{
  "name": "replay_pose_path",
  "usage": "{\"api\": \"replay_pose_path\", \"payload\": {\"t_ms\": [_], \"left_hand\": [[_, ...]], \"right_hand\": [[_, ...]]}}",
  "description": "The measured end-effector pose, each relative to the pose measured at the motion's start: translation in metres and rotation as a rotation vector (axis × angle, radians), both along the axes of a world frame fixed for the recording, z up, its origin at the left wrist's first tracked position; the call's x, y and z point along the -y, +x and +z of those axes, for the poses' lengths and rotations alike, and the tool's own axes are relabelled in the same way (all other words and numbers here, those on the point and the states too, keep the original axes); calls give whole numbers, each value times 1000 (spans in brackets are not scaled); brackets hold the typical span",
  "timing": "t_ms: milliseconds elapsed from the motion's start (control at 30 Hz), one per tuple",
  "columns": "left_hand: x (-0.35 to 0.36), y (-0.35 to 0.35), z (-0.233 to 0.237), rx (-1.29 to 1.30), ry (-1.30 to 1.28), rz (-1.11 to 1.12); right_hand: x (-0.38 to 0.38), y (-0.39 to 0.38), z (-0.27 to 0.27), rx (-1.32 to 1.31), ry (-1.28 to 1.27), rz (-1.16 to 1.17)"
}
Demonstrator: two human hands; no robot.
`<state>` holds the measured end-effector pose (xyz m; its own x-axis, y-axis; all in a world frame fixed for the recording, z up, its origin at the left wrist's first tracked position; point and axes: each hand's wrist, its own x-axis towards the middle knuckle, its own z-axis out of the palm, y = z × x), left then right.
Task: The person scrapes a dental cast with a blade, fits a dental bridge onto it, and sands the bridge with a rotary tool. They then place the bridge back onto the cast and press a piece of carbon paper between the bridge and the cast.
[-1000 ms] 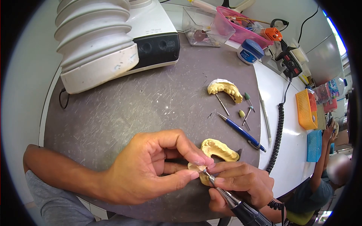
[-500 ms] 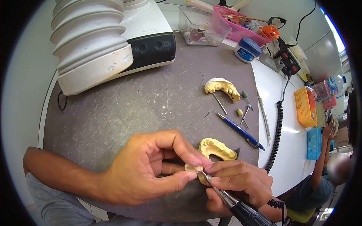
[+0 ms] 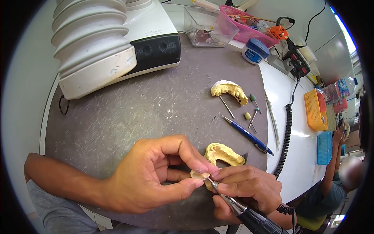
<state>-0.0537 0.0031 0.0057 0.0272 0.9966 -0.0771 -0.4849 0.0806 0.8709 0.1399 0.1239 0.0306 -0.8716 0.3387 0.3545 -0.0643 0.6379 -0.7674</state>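
Between the thumb and fingers of my left hand [image 3: 163, 175] is a small, pale, translucent dental piece [image 3: 198, 175]; its exact kind is partly covered by the fingertips. My right hand [image 3: 249, 189] grips a dental handpiece [image 3: 244, 212] with a black body and a metal nose, like a pen. The tip of the handpiece meets or nearly meets the right edge of the pale piece. Just beyond my fingers, a yellow plaster dental model [image 3: 226, 153] lies on the dark board, partly hidden by my right hand.
A second dental model [image 3: 230, 90] lies farther back, near several grinding burs [image 3: 248, 116] and a blue mechanical pencil [image 3: 249, 134]. A white dust extractor [image 3: 156, 50] stands back left. A coiled cord [image 3: 287, 136] runs along the right. Another person [image 3: 323, 199] sits at far right.
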Motion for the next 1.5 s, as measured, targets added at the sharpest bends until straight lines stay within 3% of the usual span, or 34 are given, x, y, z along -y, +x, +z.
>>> {"api": "replay_pose_path", "payload": {"t_ms": [1433,1500], "left_hand": [[0,2,-2,-10,8,31],[1,3,-3,-23,8,51]], "right_hand": [[-2,6,-4,-82,-13,74],[3,11,-1,-117,-143,-34]]}}
